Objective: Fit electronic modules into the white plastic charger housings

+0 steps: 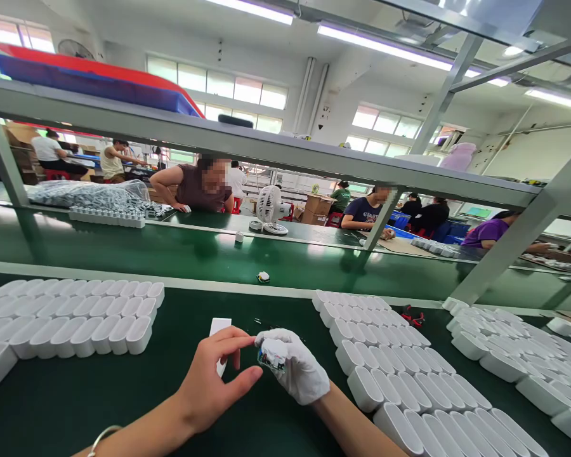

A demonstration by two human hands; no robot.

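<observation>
My right hand [302, 374], in a white glove, grips a small circuit board [272, 358] with a white piece on its top and green board edges showing. My left hand [219, 368] is bare, with a bracelet on the wrist. Its thumb and index finger are spread apart just left of the board, the index tip close to the gloved fingertips; whether they touch I cannot tell. Behind my left fingers lies a white casing [220, 325], partly hidden by the hand. Some thin dark tools, hard to make out, lie beyond the glove.
Rows of white oval cups [80, 317] stand at left, and more white cups [385, 349] at right. Red-handled pliers [413, 316] lie behind them. Another small board [263, 277] rests on the green belt [195, 254]. A shelf frame [285, 149] crosses above; co-workers sit beyond.
</observation>
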